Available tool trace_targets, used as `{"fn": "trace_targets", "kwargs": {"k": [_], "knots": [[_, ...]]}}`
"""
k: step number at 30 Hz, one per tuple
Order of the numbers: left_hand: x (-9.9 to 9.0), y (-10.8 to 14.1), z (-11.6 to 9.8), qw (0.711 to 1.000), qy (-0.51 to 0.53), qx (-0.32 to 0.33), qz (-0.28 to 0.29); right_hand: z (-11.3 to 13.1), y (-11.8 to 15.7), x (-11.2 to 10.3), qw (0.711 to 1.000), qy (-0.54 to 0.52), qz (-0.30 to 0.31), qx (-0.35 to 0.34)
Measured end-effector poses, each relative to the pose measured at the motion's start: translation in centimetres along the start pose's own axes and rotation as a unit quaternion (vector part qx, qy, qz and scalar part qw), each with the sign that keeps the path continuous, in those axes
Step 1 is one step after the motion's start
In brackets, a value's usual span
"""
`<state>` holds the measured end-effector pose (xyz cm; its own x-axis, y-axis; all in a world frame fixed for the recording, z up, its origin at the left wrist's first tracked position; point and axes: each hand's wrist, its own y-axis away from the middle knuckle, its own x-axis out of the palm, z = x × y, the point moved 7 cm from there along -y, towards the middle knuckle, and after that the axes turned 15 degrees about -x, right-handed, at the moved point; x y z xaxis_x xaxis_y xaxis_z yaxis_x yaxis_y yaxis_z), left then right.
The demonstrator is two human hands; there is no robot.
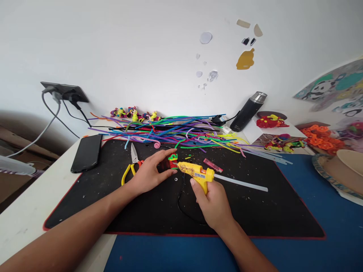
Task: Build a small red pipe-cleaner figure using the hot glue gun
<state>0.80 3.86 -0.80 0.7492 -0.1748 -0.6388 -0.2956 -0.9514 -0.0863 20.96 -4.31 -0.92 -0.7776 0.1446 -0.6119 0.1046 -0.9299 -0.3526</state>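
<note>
Between the thumb and fingers of my left hand [151, 170] is a small red and green pipe-cleaner figure [172, 161] with a bit of yellow. My right hand [214, 204] is wrapped round the handle of a yellow hot glue gun [195, 173]. Its nozzle points left and is at or very near the figure; whether they touch I cannot tell. A long whitish glue stick [241, 182] sticks out of the gun's back. Just left of my left hand lie pliers [129, 170] with yellow handles, partly hidden. A small googly eye [176, 179] rests on the black mat [141, 211].
Many coloured pipe cleaners [170, 130] lie along the wall, with small finished figures [136, 113] behind. A phone [86, 153] is at left, a black thermos [249, 110] at back right. Clear glue sticks [269, 155] and a red packet [212, 165] lie nearby. The gun's cord [181, 204] crosses the mat.
</note>
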Motion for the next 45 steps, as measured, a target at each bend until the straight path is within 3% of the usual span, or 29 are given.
{"fn": "trace_targets", "kwargs": {"k": [45], "knots": [[0.04,-0.12,0.09,1.000,-0.009,0.010,-0.003,0.68,-0.23,-0.30,1.000,0.011,-0.004,-0.019]]}}
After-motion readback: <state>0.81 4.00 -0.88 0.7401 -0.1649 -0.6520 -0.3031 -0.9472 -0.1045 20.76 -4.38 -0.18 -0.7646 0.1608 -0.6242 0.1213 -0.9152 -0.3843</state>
